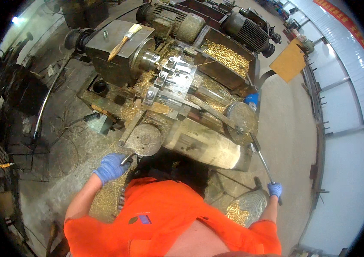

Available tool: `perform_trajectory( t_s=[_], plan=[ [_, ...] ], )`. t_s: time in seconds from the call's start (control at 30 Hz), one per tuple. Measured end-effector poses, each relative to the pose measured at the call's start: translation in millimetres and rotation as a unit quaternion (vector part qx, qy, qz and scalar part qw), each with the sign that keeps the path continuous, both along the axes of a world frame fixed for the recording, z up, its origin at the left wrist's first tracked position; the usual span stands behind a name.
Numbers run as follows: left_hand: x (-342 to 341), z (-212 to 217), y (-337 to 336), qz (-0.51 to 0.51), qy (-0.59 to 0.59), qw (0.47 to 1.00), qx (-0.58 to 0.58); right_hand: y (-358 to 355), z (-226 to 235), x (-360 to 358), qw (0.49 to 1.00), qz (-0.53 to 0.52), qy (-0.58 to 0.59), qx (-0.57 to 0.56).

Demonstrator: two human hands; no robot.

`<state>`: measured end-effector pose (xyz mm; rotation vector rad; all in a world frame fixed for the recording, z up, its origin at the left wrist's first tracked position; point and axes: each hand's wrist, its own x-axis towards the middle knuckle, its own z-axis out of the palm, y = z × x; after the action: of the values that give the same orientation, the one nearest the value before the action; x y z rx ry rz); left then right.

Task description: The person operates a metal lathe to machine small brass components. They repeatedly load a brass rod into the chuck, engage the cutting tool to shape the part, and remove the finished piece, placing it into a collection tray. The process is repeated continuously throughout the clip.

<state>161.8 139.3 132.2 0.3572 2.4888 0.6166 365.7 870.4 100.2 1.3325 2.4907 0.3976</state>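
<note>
A small metal lathe stands in front of me, with a chuck (150, 61) at its left and a steel tool block (177, 76) beside it. My left hand (111, 167), in a blue glove, is closed round a short crank handle (127, 159) on a round metal disc (146, 140). Out to the right, my gloved right hand (275, 189) grips a long metal lever (262, 160). That lever runs up to a larger round wheel (241, 123) at the lathe's right end. Brass-coloured shavings lie around the tool block.
A wooden-handled brush (124, 42) lies on the headstock. Behind the lathe, a metal bin (252, 64) holds many small brass pieces (227, 55). More brass pieces lie in a round container (257, 204) at lower right. Electric motors (173, 22) stand at the back; a yellowish board (288, 61) juts out right.
</note>
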Motion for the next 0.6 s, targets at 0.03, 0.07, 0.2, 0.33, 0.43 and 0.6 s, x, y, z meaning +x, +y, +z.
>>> perform_trajectory(
  t_s=[0.03,0.07,0.2,0.33,0.43,0.6],
  plan=[
    [0.5,4.1,0.9,0.001,-0.003,1.000,-0.006,-6.9,4.5,-3.5,1.000,0.001,-0.007,0.001],
    [1.0,6.1,1.3,0.003,-0.005,1.000,-0.012,-10.4,6.9,-5.6,1.000,0.003,-0.015,0.001],
    [-0.7,-7.0,-2.1,0.006,0.005,0.999,0.033,-6.2,4.7,5.4,1.000,-0.017,-0.008,-0.008],
    [1.3,-14.5,-6.5,0.011,-0.003,0.999,0.038,-24.3,14.8,-4.3,0.999,-0.045,0.008,-0.021],
    [-0.9,-13.8,-5.2,0.001,-0.014,1.000,0.008,-20.4,11.9,1.9,0.998,-0.054,0.018,-0.029],
    [-0.6,-9.2,-4.8,-0.005,0.000,1.000,0.023,-13.8,5.2,7.4,0.998,-0.054,0.006,-0.033]
  ],
)
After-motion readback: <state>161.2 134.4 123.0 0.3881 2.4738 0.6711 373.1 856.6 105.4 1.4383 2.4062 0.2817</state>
